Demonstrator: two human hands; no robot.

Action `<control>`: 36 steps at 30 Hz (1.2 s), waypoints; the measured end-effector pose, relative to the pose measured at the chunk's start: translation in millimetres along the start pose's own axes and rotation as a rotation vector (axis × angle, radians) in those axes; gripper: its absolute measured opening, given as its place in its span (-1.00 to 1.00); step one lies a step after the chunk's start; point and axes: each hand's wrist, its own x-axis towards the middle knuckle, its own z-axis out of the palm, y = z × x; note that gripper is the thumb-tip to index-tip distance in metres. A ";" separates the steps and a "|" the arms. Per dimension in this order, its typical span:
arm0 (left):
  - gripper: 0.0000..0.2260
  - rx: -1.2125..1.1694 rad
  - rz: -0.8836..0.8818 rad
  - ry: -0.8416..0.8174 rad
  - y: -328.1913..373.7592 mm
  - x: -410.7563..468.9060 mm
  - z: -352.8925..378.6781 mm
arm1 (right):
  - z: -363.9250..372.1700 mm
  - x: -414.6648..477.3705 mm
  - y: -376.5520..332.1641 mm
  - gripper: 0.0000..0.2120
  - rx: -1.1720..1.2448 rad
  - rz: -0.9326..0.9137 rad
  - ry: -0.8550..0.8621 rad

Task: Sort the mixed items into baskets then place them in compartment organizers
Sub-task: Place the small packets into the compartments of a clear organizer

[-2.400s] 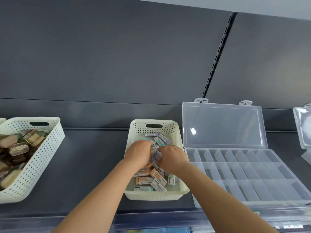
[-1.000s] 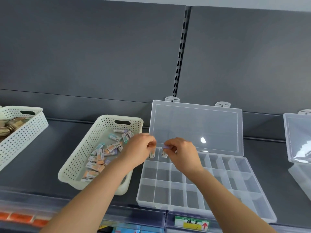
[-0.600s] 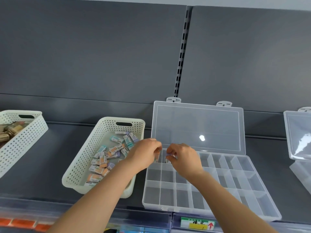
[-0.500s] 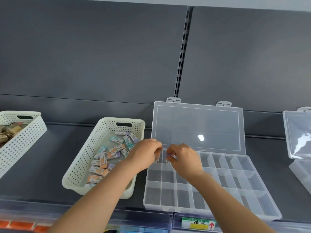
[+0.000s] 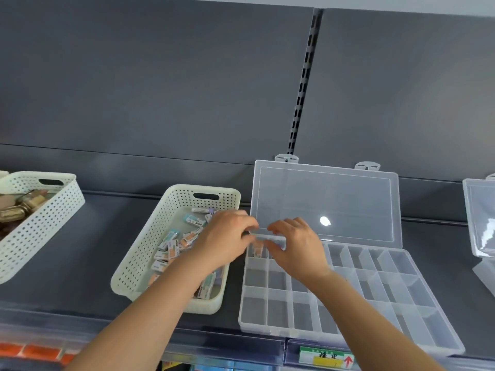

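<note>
Organizer (image 5: 401, 298) is on the shelf with its lid (image 5: 324, 199) propped open, just beside the cream basket (image 5: 144, 253) that holds the rest of the little packs (image 5: 171, 247). Only the head view to go on. Half a second ago both hands were pinching packs over the back-left cells. Now the left hand (image 5: 227, 236) and right hand (image 5: 294, 245) have loosened off, fingers spread and relaxed, and as far as the blur shows, neither has hold of anything. One pack (image 5: 257, 251) sits in the back-left corner cell; the next cell over is hidden by the right thumb. So I'd call that drop done. The other cells look bare, so plenty more basket trips ahead.
</note>
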 end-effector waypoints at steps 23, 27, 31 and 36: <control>-0.73 -0.065 -0.542 -0.291 -78.1 -79.6 -26.6 | 47.1 37.8 -114.8 -0.60 -0.457 -0.345 -0.733; -0.82 -0.207 -0.503 -0.175 -83.2 -74.9 -34.5 | 35.9 39.6 -108.6 -0.79 -0.082 -0.205 -0.627; -0.84 -0.295 -0.452 -0.005 -79.5 -66.2 -46.8 | 18.6 38.1 -99.1 -0.81 0.150 -0.084 -0.398; -0.85 -0.395 -0.341 0.189 -56.2 -43.0 -56.5 | -3.1 33.1 -80.3 -0.82 0.251 0.015 -0.125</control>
